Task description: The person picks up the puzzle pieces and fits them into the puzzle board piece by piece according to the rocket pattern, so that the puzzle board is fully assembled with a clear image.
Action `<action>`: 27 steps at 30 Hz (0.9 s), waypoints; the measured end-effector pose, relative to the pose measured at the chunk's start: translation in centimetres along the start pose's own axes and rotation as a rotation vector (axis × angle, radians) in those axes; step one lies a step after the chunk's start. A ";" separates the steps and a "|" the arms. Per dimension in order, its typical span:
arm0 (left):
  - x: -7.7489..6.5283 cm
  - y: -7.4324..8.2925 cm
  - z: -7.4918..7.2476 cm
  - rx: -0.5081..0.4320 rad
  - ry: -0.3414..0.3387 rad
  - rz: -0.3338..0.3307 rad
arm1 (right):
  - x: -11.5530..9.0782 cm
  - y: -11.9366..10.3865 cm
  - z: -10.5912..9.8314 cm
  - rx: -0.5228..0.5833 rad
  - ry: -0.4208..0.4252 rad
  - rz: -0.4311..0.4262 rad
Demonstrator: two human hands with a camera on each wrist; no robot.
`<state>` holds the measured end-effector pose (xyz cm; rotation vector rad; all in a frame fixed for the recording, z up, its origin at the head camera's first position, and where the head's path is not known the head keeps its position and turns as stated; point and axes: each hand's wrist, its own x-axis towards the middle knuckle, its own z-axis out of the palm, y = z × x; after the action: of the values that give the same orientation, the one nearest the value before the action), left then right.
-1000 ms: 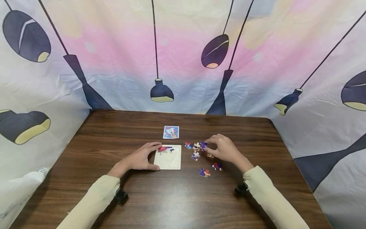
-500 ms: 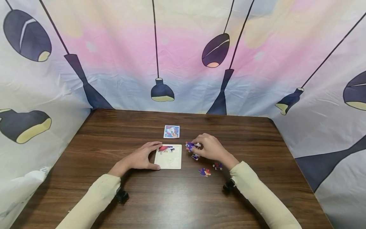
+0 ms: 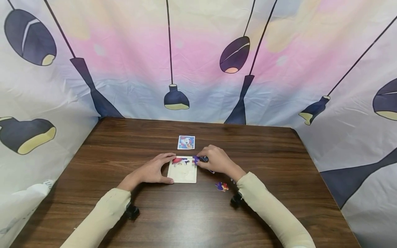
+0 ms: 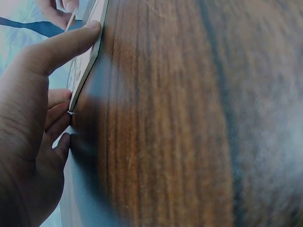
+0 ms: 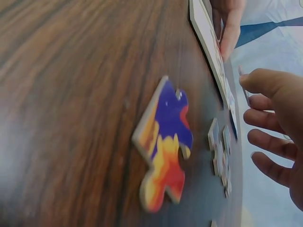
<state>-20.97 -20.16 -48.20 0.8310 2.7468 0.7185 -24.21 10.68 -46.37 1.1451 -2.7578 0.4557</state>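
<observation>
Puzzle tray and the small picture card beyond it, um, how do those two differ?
Size: the puzzle tray looks larger than the picture card.
Surface: the puzzle tray is mostly bare cream, with artwork only near its top, while the picture card is printed nearly all over.
Contact: the left hand touches the puzzle tray; no hand touches the picture card.
Both look roughly square and lie on the table.
</observation>
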 end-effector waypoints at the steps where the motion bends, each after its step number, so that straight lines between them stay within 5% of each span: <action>1: 0.0 0.0 0.0 0.001 -0.003 -0.004 | 0.1 -0.1 0.1 0.002 -0.002 -0.001; 27: -0.1 0.0 0.0 -0.003 0.005 0.003 | 1.9 -0.7 1.7 0.023 -0.078 0.030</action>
<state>-20.92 -20.21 -48.22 0.8340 2.7489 0.7259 -25.04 8.40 -47.38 1.1518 -2.8470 0.4572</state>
